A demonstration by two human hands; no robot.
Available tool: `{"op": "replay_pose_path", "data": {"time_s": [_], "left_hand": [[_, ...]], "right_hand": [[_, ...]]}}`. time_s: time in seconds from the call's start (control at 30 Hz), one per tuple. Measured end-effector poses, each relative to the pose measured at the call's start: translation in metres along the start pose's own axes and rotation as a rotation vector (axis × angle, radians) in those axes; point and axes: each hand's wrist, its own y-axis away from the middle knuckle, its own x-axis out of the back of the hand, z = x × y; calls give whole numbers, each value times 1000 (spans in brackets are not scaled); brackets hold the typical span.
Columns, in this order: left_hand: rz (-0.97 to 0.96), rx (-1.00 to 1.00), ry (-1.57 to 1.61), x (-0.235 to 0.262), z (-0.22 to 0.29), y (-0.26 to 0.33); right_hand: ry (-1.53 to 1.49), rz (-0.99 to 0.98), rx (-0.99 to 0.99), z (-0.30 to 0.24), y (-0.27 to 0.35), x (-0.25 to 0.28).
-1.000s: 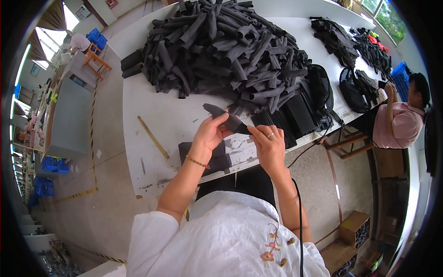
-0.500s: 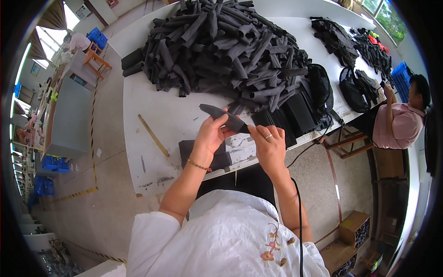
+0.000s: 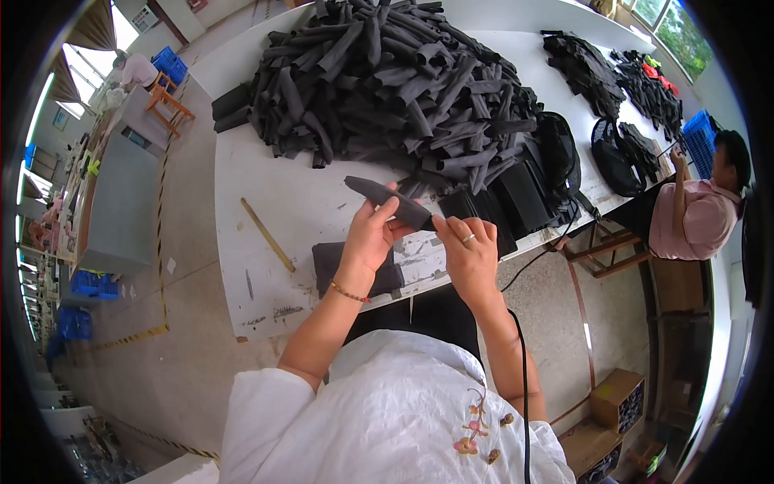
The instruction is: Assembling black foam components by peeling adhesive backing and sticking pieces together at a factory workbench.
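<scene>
Between my hands is a dark grey strip of fabric (image 3: 413, 212), narrow and partly folded, slanting down from upper left to right. My left hand (image 3: 372, 235) grips its middle, thumb on top and fingers beneath. At the lower right end my right hand (image 3: 472, 252) pinches it between thumb and curled fingers. Below the hands a folded dark cloth (image 3: 329, 262) lies by the table's front edge, partly covered by my left wrist. Just beyond the strip rises a large pile of similar dark fabric pieces (image 3: 387, 89).
A yellowish wooden stick (image 3: 268, 234) lies on the white table (image 3: 242, 181) at left. Right of my hands are stacked black flat pieces (image 3: 524, 198) and a black mesh bag (image 3: 558, 153). A black cable (image 3: 522, 347) crosses my right forearm. Another person (image 3: 693, 214) sits at right.
The strip's left end has risen slightly and shifted a little left, with my left hand moving along. My right hand stays nearly still, keeping its pinch.
</scene>
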Motion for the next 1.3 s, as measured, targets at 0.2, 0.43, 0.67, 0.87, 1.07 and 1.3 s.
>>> {"op": "replay_pose_path", "data": {"time_s": [0.2,0.43,0.67,0.87,1.07,1.3], "left_hand": [[28,-114,-17,-13,-10,9],[32,-206,-114,-22,-17,11],[-96,-145,159,-26,-29,14],[-120,-162,54,-33,-29,18],[-96,-168,28,-29,-5,13],[-125,-152,62,-30,-19,19]], "right_hand": [[-12,38,-72,-6,1,-3],[-104,102,-170,-13,8,-15],[-362,111,-307,-33,13,-28],[-393,57,-256,-35,8,-25],[-352,-63,-238,-28,19,-13],[-377,-99,-155,-32,-1,-3]]}}
